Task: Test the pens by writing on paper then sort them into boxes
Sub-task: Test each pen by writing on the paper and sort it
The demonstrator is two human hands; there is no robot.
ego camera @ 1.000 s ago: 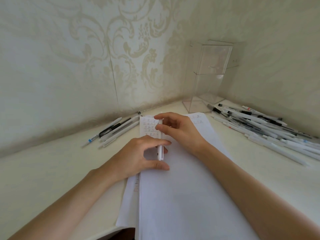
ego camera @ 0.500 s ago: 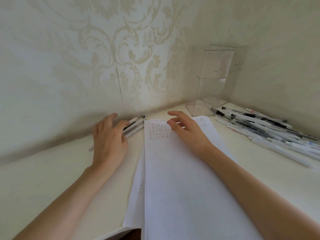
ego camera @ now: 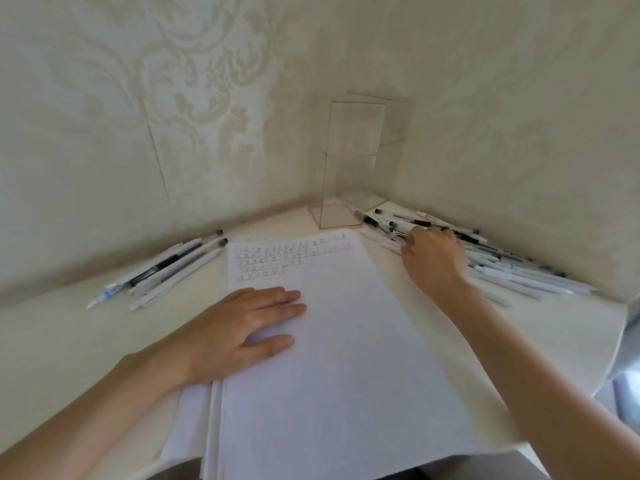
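We list: left hand [ego camera: 242, 327], flat on the paper [ego camera: 346, 358], fingers straight and close together; right hand [ego camera: 433, 258], on the large pen pile [ego camera: 519, 271] right of the sheet, fingers curled among pens, whether holding one we cannot tell; smaller pen group [ego camera: 166, 268] left of the sheet; clear box [ego camera: 349, 168] upright in the corner.

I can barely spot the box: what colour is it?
The box is clear, colourless; the head view shows it.
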